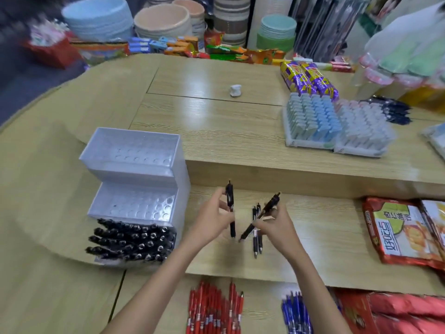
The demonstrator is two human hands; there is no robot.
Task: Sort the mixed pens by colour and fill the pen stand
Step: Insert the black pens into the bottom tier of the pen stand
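sorting under way: left hand (213, 219) pinches one black pen (230, 203) upright, right hand (273, 224) grips a slanted pen (268, 206), beside the pen stand (134, 169); light, stiff, slick barrels likely hold best mid-shaft.

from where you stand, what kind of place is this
Probably a small general shop, seen from its counter: stacked plastic basins at the back, snack packs laid out, a display tray of small stationery, and red pens in bulk.

A single head-worn camera looks forward and down, near the counter (240, 145).
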